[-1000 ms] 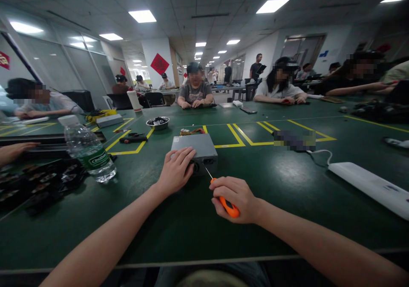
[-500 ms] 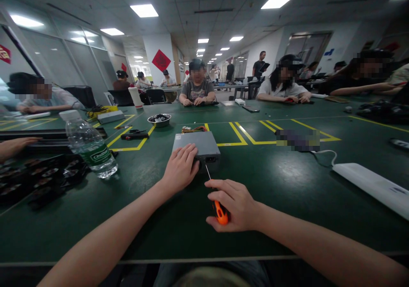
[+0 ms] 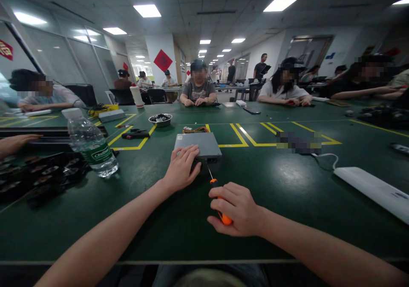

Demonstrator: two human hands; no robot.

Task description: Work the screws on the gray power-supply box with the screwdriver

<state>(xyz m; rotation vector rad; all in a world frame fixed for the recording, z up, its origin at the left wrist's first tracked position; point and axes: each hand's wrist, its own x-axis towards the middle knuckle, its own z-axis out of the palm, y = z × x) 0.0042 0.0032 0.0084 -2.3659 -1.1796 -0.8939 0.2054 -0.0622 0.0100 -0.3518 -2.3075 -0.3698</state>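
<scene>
A grey metal power supply box (image 3: 204, 143) lies on the green table, with coloured wires (image 3: 195, 129) behind it. My left hand (image 3: 183, 167) rests on its front left part, fingers on the top and thumb at the near side, gripping it. In my right hand (image 3: 234, 208) is a screwdriver with an orange and black handle (image 3: 226, 218). Its thin shaft points forward, and the tip meets the near face of the box beside the socket. Whether a screw sits at the tip is too small to tell.
Left of the box stand a water bottle (image 3: 96, 148), black parts (image 3: 47, 176) and another person's hand (image 3: 19, 144). A metal bowl (image 3: 160, 120) is behind. On the right lie a white power strip (image 3: 370, 191) and a cable. People sit across the table.
My right hand has shifted slightly back along the screwdriver, and its fingers now wrap the handle lower down. My left hand stays on the box. The camera view has moved a little.
</scene>
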